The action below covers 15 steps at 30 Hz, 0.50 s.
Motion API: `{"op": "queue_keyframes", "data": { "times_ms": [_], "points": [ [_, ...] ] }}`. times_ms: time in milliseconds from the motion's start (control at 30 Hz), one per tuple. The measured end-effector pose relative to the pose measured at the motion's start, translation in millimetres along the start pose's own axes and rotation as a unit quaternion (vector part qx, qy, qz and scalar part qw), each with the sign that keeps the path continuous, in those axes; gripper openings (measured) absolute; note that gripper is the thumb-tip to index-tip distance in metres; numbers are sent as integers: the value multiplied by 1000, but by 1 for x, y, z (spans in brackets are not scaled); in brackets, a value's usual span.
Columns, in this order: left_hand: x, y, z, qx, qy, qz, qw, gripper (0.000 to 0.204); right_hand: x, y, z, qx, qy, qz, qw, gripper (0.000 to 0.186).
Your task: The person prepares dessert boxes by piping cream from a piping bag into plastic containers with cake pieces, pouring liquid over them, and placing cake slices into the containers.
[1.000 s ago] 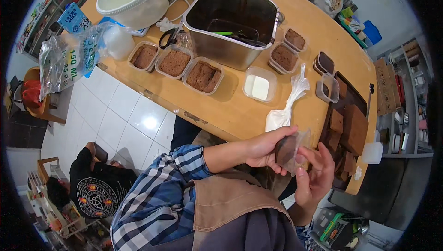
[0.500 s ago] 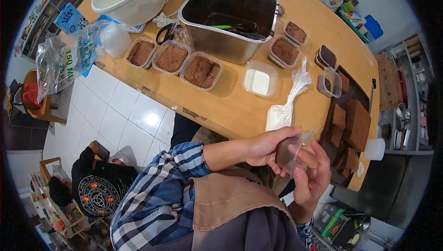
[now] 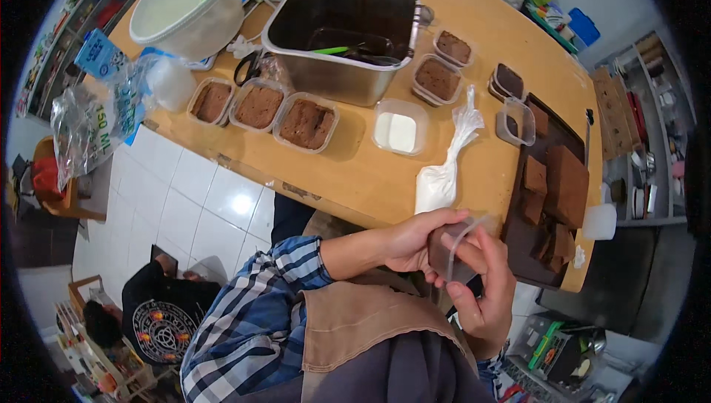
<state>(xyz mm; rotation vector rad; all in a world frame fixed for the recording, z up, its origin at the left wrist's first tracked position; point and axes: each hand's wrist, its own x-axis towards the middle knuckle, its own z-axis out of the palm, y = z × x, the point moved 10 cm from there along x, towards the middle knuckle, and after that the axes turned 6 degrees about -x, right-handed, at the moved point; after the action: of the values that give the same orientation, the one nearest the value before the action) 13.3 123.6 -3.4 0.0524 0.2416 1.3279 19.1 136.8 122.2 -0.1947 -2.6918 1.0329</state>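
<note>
Over my lap, close to the table's front edge, a clear plastic container (image 3: 443, 246) is tipped on its side in my left hand (image 3: 409, 244). The left fingers and thumb wrap its base and wall. Fingers of my right hand (image 3: 485, 288) reach in through its mouth, while the right thumb rests near the lower rim. Something brown shows through the wall, partly hidden by the fingers; I cannot make out its shape. A white-filled piping bag (image 3: 438, 185) lies just beyond, beside a clear tub with white cream (image 3: 396, 131).
Three tubs of brown cake (image 3: 305, 123) line the left front edge. Behind them stand a deep metal pan (image 3: 333, 77) and a white basin (image 3: 189, 22). A dark tray (image 3: 518, 255) with cake blocks (image 3: 566, 185) sits right. A person (image 3: 159, 310) is low on the left.
My view has shifted slightly, so the table things sit further left. Both hands keep the container, its mouth turned a little, and the right fingers reach in over its rim.
</note>
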Motion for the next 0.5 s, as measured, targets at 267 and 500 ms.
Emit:
{"op": "queue_keyframes", "data": {
  "times_ms": [267,500],
  "points": [
    [3,-6,17,-107,-109,-24,988,69,-9,-18,-60,-102,186,-61,975,34],
    [3,-18,-1,-195,-53,-50,978,63,3,-18,-16,-109,51,-102,988,37]
  ]
}}
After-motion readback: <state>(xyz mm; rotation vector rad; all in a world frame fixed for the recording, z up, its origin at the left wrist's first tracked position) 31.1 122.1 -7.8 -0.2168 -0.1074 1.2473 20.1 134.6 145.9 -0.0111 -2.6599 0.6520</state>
